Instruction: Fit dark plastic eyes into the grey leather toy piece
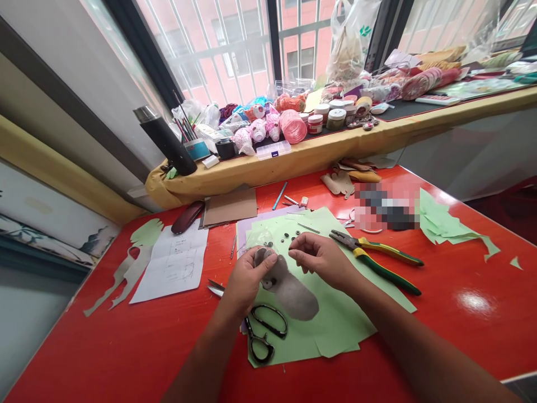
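My left hand (pixel 250 275) pinches the upper end of a grey soft cut-out piece (pixel 297 296), which has rounded lobes and looks like felt or leather. A small pale disc (pixel 267 284) shows on it below my thumb. My right hand (pixel 314 254) is closed in a pinch just right of the piece; whatever lies between its fingertips, if anything, is too small to make out. Beneath both hands lie green paper sheets (pixel 335 330) with several small dark round parts (pixel 287 235). Black-handled scissors (pixel 268 322) lie partly under my left forearm.
Pliers with green and yellow handles (pixel 386 254) lie right of my right hand. On the red table (pixel 104 358) are a drawn paper sheet (pixel 172 263), a dark mouse (pixel 187 217) and brown card (pixel 230 207). A black flask (pixel 168 143), jars and yarn crowd the windowsill.
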`<state>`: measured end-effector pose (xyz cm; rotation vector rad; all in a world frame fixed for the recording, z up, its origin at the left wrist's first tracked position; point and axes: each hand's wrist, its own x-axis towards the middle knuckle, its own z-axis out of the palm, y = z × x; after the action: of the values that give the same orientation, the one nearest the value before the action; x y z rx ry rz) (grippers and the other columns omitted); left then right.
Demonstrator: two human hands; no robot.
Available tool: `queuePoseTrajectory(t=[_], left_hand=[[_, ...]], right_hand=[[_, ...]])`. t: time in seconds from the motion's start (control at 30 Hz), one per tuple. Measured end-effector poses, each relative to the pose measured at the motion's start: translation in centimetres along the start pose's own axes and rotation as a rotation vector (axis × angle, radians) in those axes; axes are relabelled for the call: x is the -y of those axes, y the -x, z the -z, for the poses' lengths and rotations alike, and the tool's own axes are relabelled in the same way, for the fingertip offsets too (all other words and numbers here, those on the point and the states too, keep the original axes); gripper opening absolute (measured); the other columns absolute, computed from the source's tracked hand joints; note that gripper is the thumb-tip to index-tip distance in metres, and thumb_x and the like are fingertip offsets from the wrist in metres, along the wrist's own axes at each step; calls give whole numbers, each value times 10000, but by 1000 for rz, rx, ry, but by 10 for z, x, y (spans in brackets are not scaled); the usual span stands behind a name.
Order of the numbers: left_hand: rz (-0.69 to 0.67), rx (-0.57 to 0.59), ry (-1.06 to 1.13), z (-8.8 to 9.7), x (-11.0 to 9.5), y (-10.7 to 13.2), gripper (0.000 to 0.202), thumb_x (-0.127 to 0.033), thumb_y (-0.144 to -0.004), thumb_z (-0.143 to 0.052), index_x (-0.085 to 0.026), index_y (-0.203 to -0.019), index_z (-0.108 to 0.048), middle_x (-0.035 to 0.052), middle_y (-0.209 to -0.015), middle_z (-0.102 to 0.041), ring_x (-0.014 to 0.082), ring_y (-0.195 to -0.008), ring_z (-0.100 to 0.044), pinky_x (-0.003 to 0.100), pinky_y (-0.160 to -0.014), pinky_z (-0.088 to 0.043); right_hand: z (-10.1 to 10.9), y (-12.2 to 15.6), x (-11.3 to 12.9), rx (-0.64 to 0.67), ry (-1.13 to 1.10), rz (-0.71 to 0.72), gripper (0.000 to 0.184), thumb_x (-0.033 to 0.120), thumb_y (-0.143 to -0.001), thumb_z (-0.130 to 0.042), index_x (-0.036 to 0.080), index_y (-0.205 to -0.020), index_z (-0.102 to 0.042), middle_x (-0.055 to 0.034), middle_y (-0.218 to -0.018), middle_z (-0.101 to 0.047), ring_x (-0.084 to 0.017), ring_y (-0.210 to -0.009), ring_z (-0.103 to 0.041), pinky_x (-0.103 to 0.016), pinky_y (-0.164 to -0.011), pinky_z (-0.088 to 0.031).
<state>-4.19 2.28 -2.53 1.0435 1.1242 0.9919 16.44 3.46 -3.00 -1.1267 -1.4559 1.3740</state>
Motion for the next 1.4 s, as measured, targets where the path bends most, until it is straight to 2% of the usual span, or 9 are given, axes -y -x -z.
queuePoseTrajectory(t=[0.3,0.43,0.63,0.8,1.0,1.4], left_hand=[[-33,-4,-71,-4,4,3,366,-523,-843,-794,-187,-882,-655,-17,-776,-588,140,-709,-505,247,-653,-401],[14,23,12,-6,6,2,354,-472,-792,-847,-192,-916,-670,-16,-800,-613,140,-719,-521,248,-663,-405],[96,53,109,-5,6,1,423,-351,-676,-932,-202,-1009,-719,-15,-826,-655,145,-762,-560,243,-690,-419],[54,21,31,-4,9,1,349,-378,-727,-904,-181,-955,-728,-5,-809,-642,143,-742,-553,250,-672,-417],[19,-8,-51,-6,6,2,359,-431,-751,-885,-166,-938,-731,24,-819,-677,162,-755,-578,264,-678,-442],[-42,-46,-148,-6,8,2,344,-456,-781,-849,-172,-907,-705,-7,-749,-647,139,-687,-544,245,-626,-430]], right_hand=[[-6,2,-3,69,-52,-41,265,458,-860,-754,204,-877,-678,6,-719,-645,-139,-599,-542,-256,-510,-417],[-6,1,-6,80,-65,-62,253,448,-847,-752,210,-876,-672,12,-699,-641,-144,-599,-531,-261,-521,-392],[-6,0,-7,71,-71,-62,218,408,-847,-731,201,-903,-694,-7,-760,-681,-151,-644,-559,-270,-568,-414],[-6,1,-4,95,-77,-97,236,423,-847,-733,198,-908,-694,1,-729,-648,-144,-621,-541,-251,-514,-413],[-6,2,-2,104,-92,-109,286,466,-844,-752,189,-889,-694,2,-728,-641,-133,-599,-550,-247,-509,-411],[-5,2,-1,169,-117,-124,315,470,-872,-713,167,-946,-753,-13,-754,-677,-133,-594,-613,-247,-515,-406]])
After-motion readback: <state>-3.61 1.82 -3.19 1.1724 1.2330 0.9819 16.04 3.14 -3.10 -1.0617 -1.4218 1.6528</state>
